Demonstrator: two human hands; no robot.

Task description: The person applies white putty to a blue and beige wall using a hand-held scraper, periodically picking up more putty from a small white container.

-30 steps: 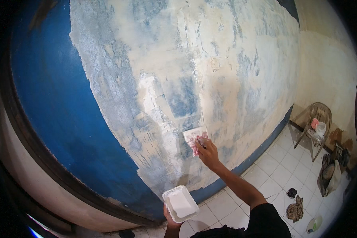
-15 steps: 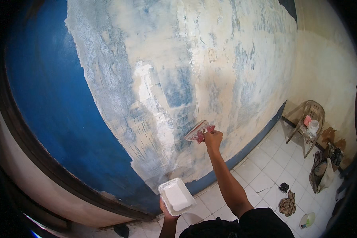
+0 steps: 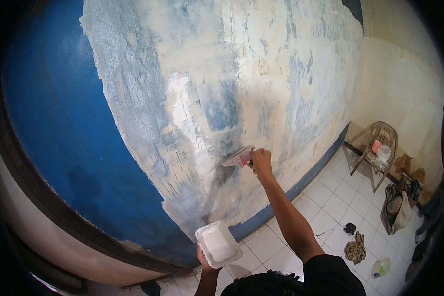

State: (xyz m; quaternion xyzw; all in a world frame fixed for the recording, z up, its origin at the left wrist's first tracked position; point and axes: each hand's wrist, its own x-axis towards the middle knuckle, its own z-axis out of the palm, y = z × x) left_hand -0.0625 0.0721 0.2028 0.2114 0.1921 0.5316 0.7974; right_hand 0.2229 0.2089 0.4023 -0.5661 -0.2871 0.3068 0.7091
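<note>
My right hand [image 3: 261, 162] is closed round the handle of a wide putty knife [image 3: 238, 157] with a reddish, filler-smeared grip. Its blade lies close against the wall [image 3: 266, 103], where white and cream filler partly covers blue paint; whether the edge touches cannot be made out. A brighter white streak of filler [image 3: 185, 106] runs down the wall left of the blade. Low in front of me, my left hand [image 3: 207, 259] grips a white rectangular tub [image 3: 218, 245] from its left side and below. White paste lies inside the tub, and its rim is smeared.
A chair [image 3: 377, 150] holding a pink item and a white container stands by the right-hand wall. On the tiled floor [image 3: 325, 217] lie a bag [image 3: 395, 209], a crumpled brown cloth [image 3: 355, 248], a small black object [image 3: 350, 228] and a pale green container [image 3: 381, 267]. A dark frame [image 3: 59, 209] borders the blue wall.
My right hand has moved slightly left and up with the putty knife, and the blade now lies flatter to the wall. The tub in my left hand has barely shifted.
</note>
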